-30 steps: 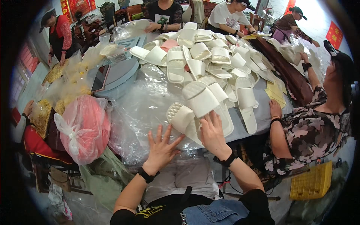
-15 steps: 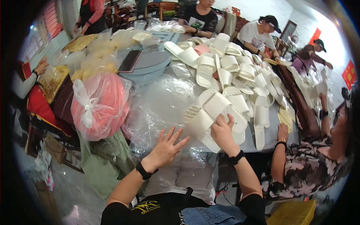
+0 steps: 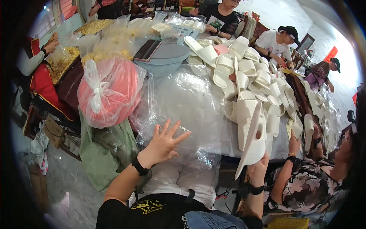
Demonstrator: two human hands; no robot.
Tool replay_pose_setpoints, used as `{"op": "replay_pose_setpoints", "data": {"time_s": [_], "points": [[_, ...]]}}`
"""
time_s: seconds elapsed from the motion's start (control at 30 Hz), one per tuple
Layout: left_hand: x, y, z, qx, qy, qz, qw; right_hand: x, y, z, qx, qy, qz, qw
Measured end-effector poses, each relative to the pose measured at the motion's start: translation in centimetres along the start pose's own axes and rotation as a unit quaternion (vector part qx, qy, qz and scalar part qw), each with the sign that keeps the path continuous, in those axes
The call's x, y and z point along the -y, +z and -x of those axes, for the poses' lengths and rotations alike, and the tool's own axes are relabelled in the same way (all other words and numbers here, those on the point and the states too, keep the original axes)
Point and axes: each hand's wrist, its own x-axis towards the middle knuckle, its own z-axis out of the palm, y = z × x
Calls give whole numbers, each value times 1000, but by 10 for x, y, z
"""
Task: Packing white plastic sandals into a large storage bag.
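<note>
My right hand [image 3: 259,168] grips a white slipper [image 3: 254,143] by its near end and holds it up on edge, at the front of the table. Whether a second slipper is held with it, I cannot tell. My left hand [image 3: 162,143] is open, fingers spread, over the near edge of a stack of clear plastic bags [image 3: 183,99]. Just beyond the held slipper lies a heap of white slippers [image 3: 263,74], a few pink ones showing among them.
A knotted clear bag of pink items [image 3: 110,95] sits on the left, above green cloth [image 3: 103,152]. Behind it stand a blue-grey tub [image 3: 164,65] and a phone [image 3: 148,50]. Trays of gold pieces [image 3: 68,63] lie far left. Several co-workers surround the table; one [image 3: 305,179] sits close on my right.
My right hand has drawn a slipper off the near side of the heap, rightward and toward me, and turned it on edge. My left hand stays spread over the bags. The view has shifted slightly.
</note>
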Motion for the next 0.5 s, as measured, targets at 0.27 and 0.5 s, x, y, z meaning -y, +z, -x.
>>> {"op": "replay_pose_setpoints", "data": {"time_s": [0.27, 0.5], "points": [[4, 8, 4, -84, 43, -14, 995, -2, 10, 32, -56, 9, 65, 996], [10, 17, 7, -316, -57, 86, 943, -5, 0, 54, -49, -4, 102, 994]]}}
